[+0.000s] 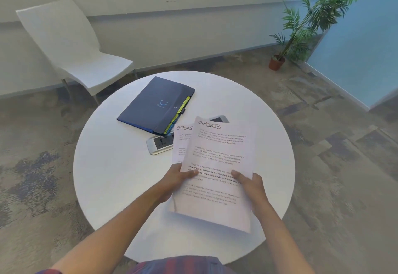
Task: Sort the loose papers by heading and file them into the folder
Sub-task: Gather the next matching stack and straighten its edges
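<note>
both hands, left (175, 179) and right (254, 184), grip the papers (217, 166) above the surface (103, 166). the folder (155, 104) lies closed ahead-left, long axis running away leftward, nearer the left hand.

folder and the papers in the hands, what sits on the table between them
In the head view, a white socket panel lies between the closed blue folder and the held papers, partly hidden behind the sheets; the rest is bare white table.

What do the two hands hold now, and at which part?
Both hold the papers headed SPORTS: the left hand grips the left edge, the right hand the right edge, thumbs on top, low on the sheets.
</note>
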